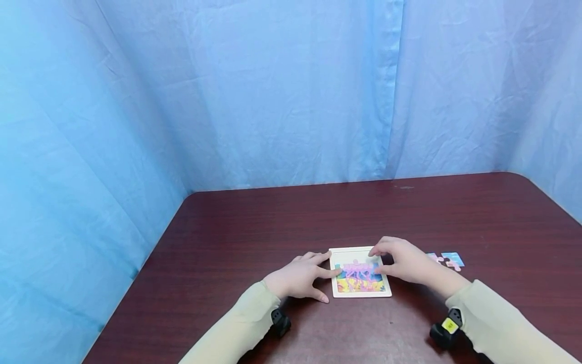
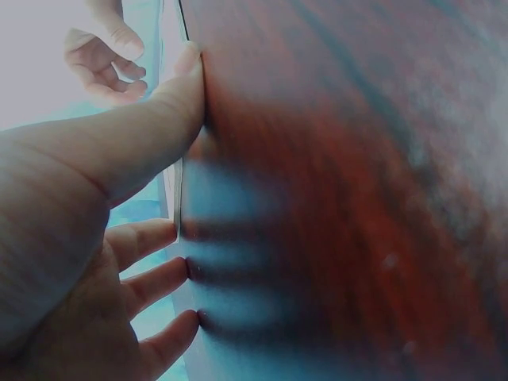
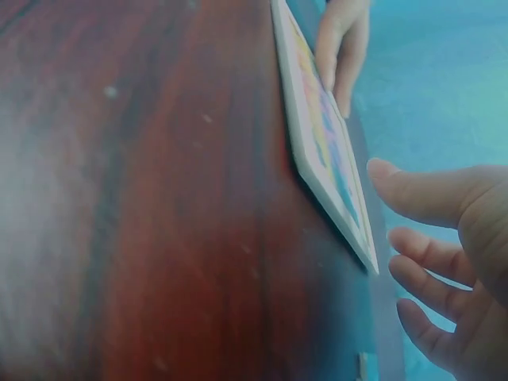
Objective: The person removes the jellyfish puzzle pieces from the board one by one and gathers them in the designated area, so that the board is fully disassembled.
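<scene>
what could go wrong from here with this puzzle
The loose pieces lie just to the right of the right hand, so a sideways sweep might scatter them. The left hand reaches a finger over the left rim of the puzzle tray, so it could nudge the pieces lying inside.

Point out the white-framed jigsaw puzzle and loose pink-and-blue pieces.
White-framed jigsaw puzzle (image 1: 360, 281): head view, its printed picture.
Loose pink-and-blue pieces (image 1: 453, 258): head view, rightmost piece's blue part.
</scene>
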The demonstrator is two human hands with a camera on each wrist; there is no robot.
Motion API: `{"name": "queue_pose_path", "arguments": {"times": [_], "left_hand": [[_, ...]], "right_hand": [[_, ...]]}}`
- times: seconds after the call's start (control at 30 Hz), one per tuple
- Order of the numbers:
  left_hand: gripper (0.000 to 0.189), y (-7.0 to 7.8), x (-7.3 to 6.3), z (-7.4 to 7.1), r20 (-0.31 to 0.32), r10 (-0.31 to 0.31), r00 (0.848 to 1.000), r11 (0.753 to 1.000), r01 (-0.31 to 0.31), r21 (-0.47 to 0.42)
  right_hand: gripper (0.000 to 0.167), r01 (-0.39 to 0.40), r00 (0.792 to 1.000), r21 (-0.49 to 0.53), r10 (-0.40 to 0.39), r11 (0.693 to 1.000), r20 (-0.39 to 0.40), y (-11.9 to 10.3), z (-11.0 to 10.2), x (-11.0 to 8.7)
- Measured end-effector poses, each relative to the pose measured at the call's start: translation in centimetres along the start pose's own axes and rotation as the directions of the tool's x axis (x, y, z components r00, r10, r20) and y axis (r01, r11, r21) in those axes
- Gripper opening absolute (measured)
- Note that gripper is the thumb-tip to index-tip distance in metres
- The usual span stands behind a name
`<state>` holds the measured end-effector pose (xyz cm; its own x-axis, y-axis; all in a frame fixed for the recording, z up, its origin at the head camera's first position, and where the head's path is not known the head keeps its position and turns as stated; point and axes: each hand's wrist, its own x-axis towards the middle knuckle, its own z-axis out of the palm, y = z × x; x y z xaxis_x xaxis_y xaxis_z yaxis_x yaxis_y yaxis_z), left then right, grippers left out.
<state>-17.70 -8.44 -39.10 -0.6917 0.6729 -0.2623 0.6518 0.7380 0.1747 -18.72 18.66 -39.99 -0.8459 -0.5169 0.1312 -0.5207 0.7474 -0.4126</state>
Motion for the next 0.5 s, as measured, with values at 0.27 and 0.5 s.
{"name": "queue_pose_path", "arguments": {"times": [0.27,0.5], "left_hand": [[0.066,0.02,-0.02,-0.05,0.005,-0.002,1.0,1.0,0.002,-0.003],[0.066,-0.02,0.0,-0.06,-0.007,0.006,1.0,1.0,-0.006,-0.007]], "right_hand": [[0.025,0.03,0.999,-0.024,-0.029,0.999,0.016,-0.71,0.81,0.39],[0.026,0.018,0.999,-0.04,-0.017,0.999,0.035,-1.09,0.85,0.58]]}}
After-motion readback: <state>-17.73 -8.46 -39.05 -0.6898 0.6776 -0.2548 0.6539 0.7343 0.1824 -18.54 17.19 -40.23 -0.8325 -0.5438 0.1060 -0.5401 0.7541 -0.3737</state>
